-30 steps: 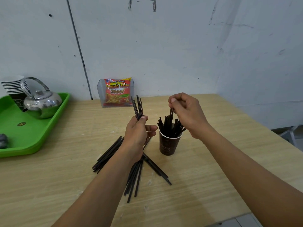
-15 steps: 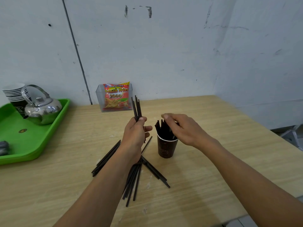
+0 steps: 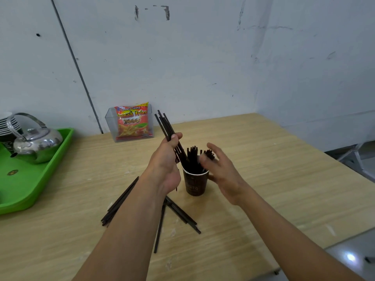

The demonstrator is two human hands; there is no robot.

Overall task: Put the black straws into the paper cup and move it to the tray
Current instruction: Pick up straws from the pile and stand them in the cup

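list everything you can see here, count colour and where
paper cup: one, dark brown, table centre
straws in cup: many, black, standing in paper cup
held straws: small bundle, black, left of cup
loose straws: several, black, flat on table
tray: one, green, table's left
kettle: one, silver, on tray
stacked cups: one stack, white rims, behind kettle
snack packet: one, red, in clear holder
left hand: grips held straws
right hand: open, beside cup

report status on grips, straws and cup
Left grip holds straw bundle, slanted at paper cup. Right grip open, right of cup. Loose straws on table; cup not on tray.
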